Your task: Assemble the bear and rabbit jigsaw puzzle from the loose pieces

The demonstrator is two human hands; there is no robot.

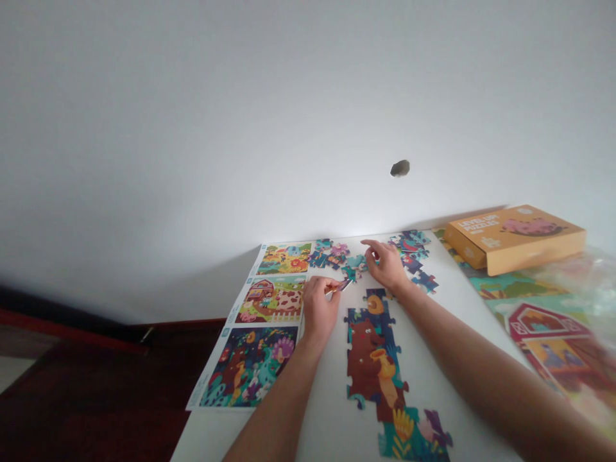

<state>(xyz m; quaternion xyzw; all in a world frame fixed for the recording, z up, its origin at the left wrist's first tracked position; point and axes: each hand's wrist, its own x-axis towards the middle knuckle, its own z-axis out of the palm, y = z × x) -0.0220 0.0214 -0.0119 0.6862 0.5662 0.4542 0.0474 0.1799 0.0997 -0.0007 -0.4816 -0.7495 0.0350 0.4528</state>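
Note:
My left hand [321, 307] pinches a jigsaw puzzle piece [343, 286] between thumb and fingertips, tilted above the white table. My right hand [385, 263] hovers over the far part of the table, its index finger stretched out and the other fingers partly bent; nothing shows in it. Loose teal pieces [355, 264] lie between the two hands. A joined puzzle section [366, 350] with a brown bear runs toward me between my forearms. More loose pieces [332, 255] are at the far left, and others [412, 244] lie beyond my right hand.
A printed sheet [226, 359] with three pictures lies along the table's left edge. On the right, an orange puzzle box [524, 234] rests on a barn picture [548, 327], with clear plastic wrap [587, 276] beside it. The wall [289, 128] with a hole stands behind.

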